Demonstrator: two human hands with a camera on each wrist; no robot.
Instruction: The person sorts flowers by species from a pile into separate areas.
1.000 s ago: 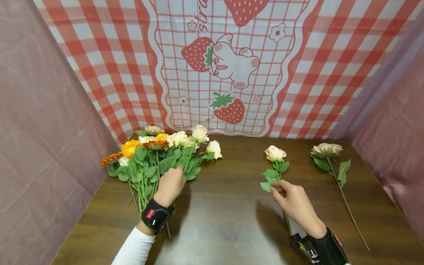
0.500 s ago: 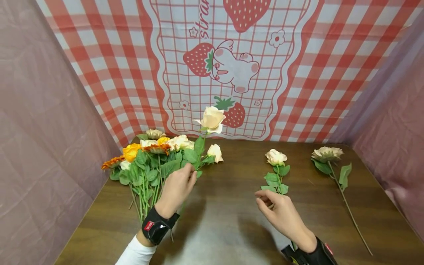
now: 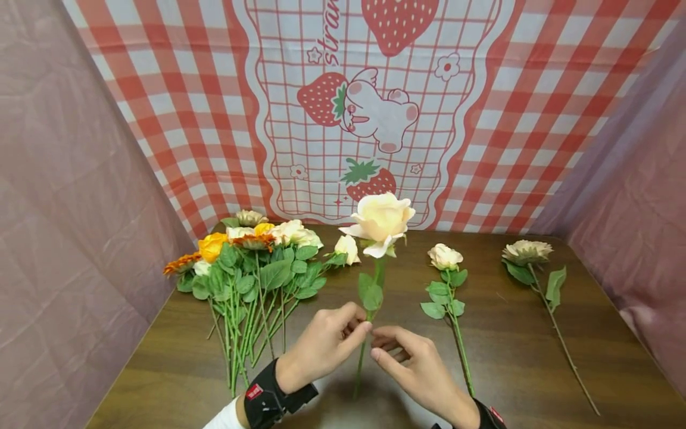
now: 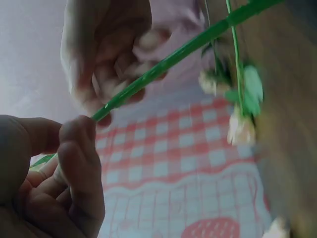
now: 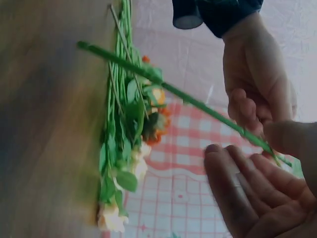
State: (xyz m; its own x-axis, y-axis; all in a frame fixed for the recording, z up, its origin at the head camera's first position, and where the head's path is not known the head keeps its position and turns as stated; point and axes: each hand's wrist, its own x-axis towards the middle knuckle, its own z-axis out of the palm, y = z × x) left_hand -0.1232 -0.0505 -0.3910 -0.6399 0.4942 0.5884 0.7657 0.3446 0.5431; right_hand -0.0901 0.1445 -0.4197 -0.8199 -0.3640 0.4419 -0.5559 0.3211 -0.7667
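A cream rose (image 3: 382, 221) stands upright above the middle of the table, its green stem (image 4: 168, 59) crossing both wrist views. My left hand (image 3: 329, 342) pinches that stem just below the leaves. Close on the right, my right hand (image 3: 420, 366) has loosely bent fingers around no thing; in the right wrist view its fingers (image 5: 228, 183) lie beside the stem, and contact cannot be told. At the left lies a pile of flowers (image 3: 252, 280), with cream, yellow and orange blooms and green stems.
One cream rose (image 3: 446, 256) lies right of centre on the brown table (image 3: 514, 357). Farther right lies a pale, many-petalled flower (image 3: 527, 253) with a long stem. A red-checked cloth (image 3: 552, 107) hangs behind, with pink cloths at the sides.
My left hand has lifted the cream rose from the pile and carried it right to the middle. My right hand has moved left, away from the lying rose, to the held stem.
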